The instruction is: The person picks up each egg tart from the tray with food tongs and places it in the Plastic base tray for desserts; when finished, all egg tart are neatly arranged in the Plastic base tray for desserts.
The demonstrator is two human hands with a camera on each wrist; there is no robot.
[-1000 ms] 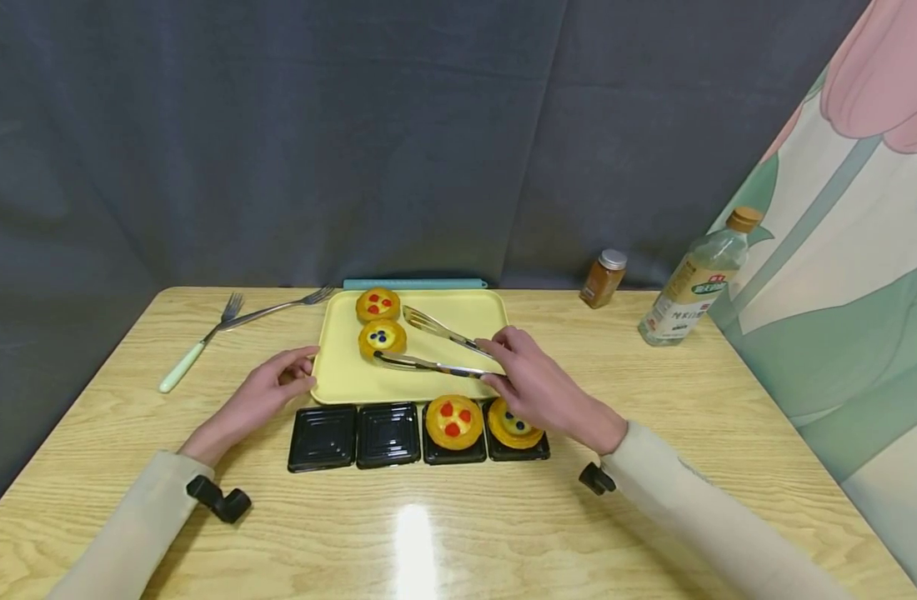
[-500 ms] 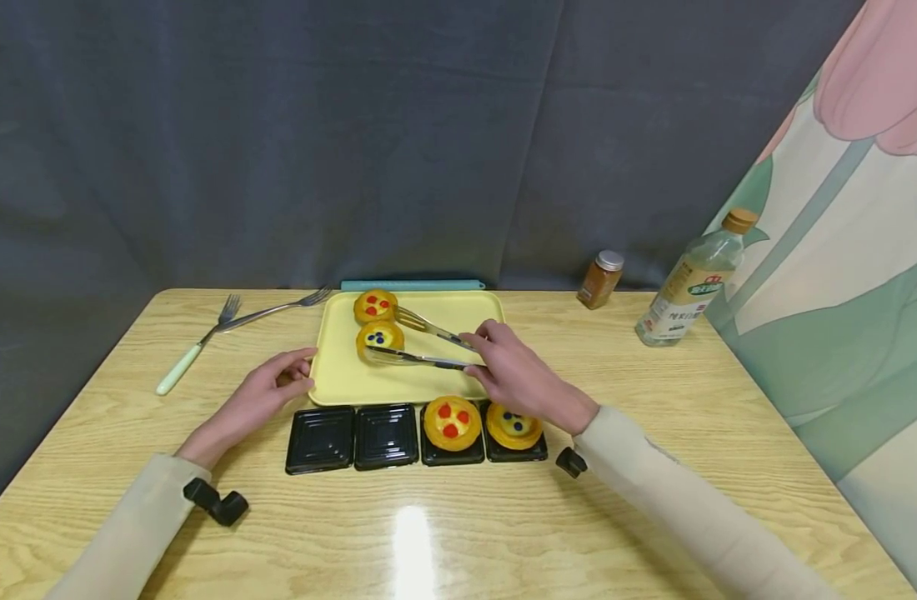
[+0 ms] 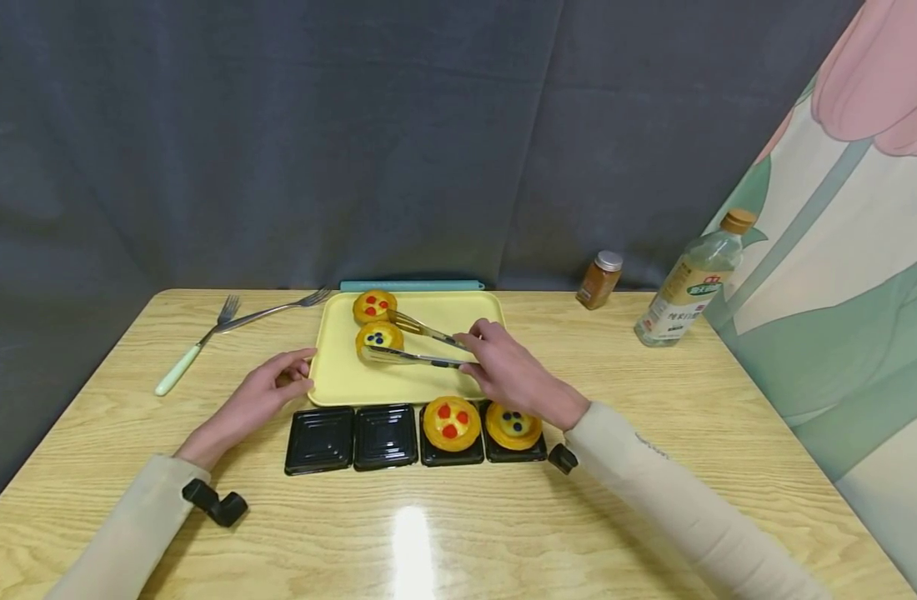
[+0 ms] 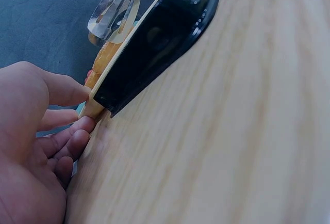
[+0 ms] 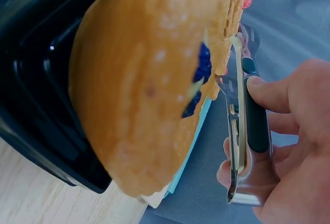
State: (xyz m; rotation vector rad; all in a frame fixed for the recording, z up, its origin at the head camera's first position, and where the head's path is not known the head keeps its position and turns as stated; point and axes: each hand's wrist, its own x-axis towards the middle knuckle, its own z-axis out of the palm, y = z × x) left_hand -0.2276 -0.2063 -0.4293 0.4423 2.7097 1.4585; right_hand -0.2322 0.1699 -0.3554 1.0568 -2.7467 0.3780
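My right hand (image 3: 507, 367) grips a pair of metal tongs (image 3: 421, 360) with dark handle pads (image 5: 256, 115). The tongs' arms are spread: one tip lies over the near rim of the blueberry tart (image 3: 379, 336), the other reaches between it and the strawberry tart (image 3: 373, 307) behind. Both tarts sit on the left part of a yellow tray (image 3: 428, 387). At that tray's left edge, my left hand (image 3: 267, 392) holds the rim with thumb and fingers, the lower fingers curled in the left wrist view. Whether the tongs squeeze the tart is unclear.
Along the tray's front stand black plastic holders, two bare ones (image 3: 319, 440) on the left. The others carry a strawberry tart (image 3: 451, 423) and a blueberry tart (image 3: 513, 427). Two forks (image 3: 196, 350) lie at left. A spice jar (image 3: 599, 279) and a bottle (image 3: 687, 283) stand back right.
My right hand has moved left with the tongs, and their tips have come to either side of the blueberry tart on the tray. The left hand has stayed at the tray's edge.
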